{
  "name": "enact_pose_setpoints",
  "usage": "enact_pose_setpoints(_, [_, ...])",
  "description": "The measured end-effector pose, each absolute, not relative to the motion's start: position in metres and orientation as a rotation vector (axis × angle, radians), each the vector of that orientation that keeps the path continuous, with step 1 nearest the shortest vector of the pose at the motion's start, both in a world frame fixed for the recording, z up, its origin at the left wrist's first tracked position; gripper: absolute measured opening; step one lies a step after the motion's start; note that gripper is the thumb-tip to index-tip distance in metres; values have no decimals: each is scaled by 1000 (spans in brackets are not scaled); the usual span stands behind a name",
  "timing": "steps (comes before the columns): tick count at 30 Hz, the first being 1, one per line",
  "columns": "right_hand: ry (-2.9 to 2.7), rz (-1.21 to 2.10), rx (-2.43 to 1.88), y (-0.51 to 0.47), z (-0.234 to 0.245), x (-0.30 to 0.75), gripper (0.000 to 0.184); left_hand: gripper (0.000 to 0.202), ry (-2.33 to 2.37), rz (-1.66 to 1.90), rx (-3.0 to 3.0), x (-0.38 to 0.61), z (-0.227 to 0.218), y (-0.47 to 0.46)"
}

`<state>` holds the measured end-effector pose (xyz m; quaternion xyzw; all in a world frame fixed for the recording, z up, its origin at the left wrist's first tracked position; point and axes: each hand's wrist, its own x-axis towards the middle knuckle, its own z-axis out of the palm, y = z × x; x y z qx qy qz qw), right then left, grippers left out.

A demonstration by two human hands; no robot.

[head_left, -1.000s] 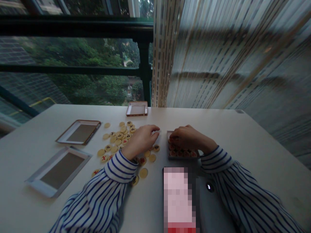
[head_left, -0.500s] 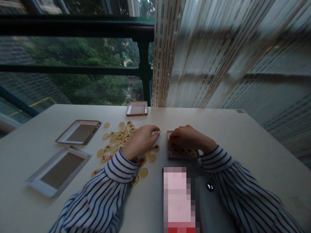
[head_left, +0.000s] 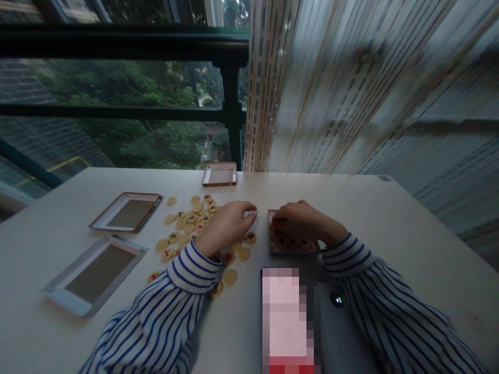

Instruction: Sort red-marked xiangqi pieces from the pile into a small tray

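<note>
Loose Chinese chess pieces (head_left: 189, 227), round and cream-coloured with red or black characters, lie scattered on the table left of centre. Over their right edge hovers my left hand (head_left: 230, 221), with thumb and forefinger apart and nothing between them. My right hand (head_left: 302, 221) reaches into a small open box (head_left: 293, 253), its fingers curled down on a piece (head_left: 273, 226) at the left side. A row of pieces with red characters (head_left: 299, 246) fills the near side of the box. The hand hides most of the box's far part.
An open tray-like lid (head_left: 154, 213) and a larger white one (head_left: 50, 300) rest at the left. Another small lid (head_left: 220, 184) stands at the far edge. A phone (head_left: 317, 322) with a blurred screen lies in front, beside a grey device (head_left: 343, 337). Window bars and a curtain border the table.
</note>
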<state>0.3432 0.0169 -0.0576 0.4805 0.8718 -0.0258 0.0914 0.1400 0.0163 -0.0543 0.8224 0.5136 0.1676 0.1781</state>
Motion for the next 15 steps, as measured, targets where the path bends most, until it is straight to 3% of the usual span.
enact_pose_setpoints(15, [2700, -22, 1438, 13, -53, 343, 31, 37, 1409, 389, 2347, 136, -50, 19])
